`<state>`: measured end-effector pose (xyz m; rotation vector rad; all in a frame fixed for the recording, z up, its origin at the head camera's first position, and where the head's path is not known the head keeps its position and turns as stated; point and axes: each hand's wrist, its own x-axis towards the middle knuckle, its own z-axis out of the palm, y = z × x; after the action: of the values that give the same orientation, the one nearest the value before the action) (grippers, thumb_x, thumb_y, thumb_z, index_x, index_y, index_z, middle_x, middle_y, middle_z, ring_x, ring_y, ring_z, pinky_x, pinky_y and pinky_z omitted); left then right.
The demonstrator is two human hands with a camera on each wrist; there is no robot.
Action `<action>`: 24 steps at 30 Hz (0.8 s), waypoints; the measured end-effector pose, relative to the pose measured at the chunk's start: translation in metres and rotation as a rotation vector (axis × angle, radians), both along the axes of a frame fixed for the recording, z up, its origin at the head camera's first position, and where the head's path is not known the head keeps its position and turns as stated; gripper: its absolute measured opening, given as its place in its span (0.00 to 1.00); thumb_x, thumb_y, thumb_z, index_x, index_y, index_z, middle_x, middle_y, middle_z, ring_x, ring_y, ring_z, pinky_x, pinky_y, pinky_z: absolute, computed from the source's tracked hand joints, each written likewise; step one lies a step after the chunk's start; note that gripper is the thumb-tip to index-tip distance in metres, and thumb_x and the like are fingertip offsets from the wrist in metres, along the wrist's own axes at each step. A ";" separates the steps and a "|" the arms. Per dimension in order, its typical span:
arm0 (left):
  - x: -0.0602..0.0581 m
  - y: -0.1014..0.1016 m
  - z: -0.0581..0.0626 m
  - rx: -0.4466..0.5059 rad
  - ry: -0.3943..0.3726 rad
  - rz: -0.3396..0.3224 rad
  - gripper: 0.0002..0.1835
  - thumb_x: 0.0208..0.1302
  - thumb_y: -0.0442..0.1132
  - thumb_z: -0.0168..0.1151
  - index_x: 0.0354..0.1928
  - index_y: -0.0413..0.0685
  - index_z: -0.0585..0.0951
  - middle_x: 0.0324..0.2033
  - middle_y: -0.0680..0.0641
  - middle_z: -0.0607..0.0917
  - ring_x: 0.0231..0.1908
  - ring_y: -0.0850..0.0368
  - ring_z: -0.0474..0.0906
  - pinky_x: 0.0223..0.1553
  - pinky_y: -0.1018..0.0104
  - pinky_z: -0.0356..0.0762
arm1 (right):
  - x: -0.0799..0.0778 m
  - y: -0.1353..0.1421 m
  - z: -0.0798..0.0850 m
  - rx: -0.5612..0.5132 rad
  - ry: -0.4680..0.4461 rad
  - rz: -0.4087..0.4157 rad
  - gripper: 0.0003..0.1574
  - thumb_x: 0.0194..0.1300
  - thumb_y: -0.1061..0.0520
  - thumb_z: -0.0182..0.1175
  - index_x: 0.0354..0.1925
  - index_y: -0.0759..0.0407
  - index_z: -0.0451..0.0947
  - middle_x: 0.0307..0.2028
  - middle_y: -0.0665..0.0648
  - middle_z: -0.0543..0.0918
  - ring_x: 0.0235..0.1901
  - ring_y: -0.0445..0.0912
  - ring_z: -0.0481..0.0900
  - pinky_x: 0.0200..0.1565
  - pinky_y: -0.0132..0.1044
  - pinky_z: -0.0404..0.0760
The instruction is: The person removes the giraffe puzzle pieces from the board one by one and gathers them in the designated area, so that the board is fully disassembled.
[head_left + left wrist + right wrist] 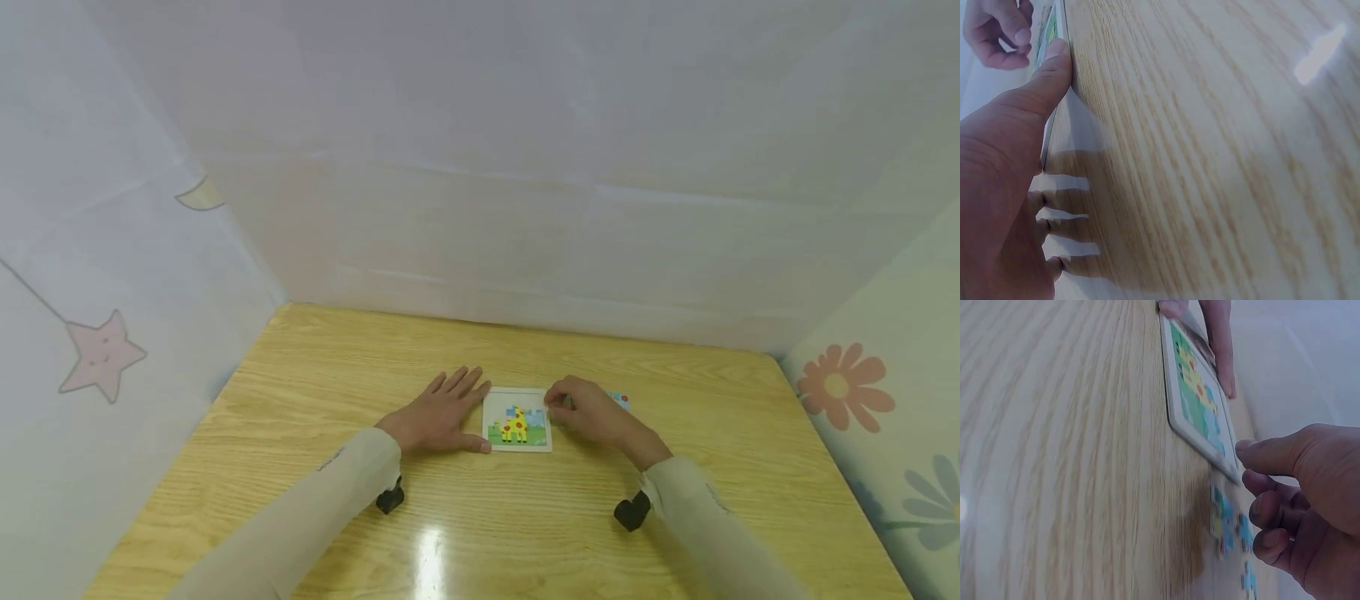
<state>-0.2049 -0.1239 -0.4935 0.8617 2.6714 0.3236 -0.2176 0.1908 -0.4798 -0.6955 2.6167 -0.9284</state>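
A small jigsaw puzzle (517,435) shows a yellow giraffe with red spots on green, partly filled in, in a white-framed tray (515,390). My left hand (442,414) rests at the tray's left side, fingers spread, with the thumb on the near left corner. Over the right edge hovers my right hand (596,410), its thumb and fingers bent; a gap shows between thumb and forefinger, and I see no piece there. Loose jigsaw pieces (1221,519) lie beside the tray under that hand. From the head, most of them are hidden by it.
The wooden table (480,517) carries everything. A pale cloth wall (525,208) rises behind it, with printed side cloths at left and right. A black wrist mount (390,497) sits under the left sleeve, another black mount (632,511) under the right.
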 end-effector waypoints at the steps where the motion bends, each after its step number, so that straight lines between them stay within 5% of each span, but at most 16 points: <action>1: 0.000 0.000 0.000 -0.002 0.000 0.001 0.58 0.69 0.76 0.57 0.87 0.53 0.49 0.88 0.42 0.42 0.87 0.39 0.37 0.86 0.36 0.40 | 0.000 -0.004 0.001 -0.002 -0.005 0.009 0.12 0.77 0.59 0.63 0.54 0.62 0.85 0.46 0.55 0.86 0.41 0.43 0.78 0.45 0.33 0.79; 13: 0.001 0.001 0.000 -0.010 0.008 -0.003 0.57 0.69 0.76 0.57 0.87 0.53 0.50 0.88 0.42 0.43 0.87 0.39 0.38 0.86 0.35 0.42 | -0.003 -0.043 -0.002 0.117 -0.039 0.089 0.25 0.72 0.51 0.71 0.61 0.60 0.82 0.53 0.57 0.82 0.54 0.49 0.81 0.60 0.50 0.84; 24: 0.001 0.001 0.001 -0.032 0.007 0.004 0.58 0.68 0.78 0.56 0.88 0.54 0.48 0.88 0.44 0.41 0.88 0.41 0.36 0.87 0.36 0.40 | -0.016 -0.054 0.004 0.177 -0.129 0.129 0.22 0.70 0.54 0.73 0.56 0.58 0.78 0.49 0.56 0.81 0.48 0.47 0.78 0.55 0.48 0.83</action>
<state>-0.2044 -0.1230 -0.4928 0.8488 2.6773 0.2781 -0.2338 0.1367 -0.4756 -0.7225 2.4708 -0.6718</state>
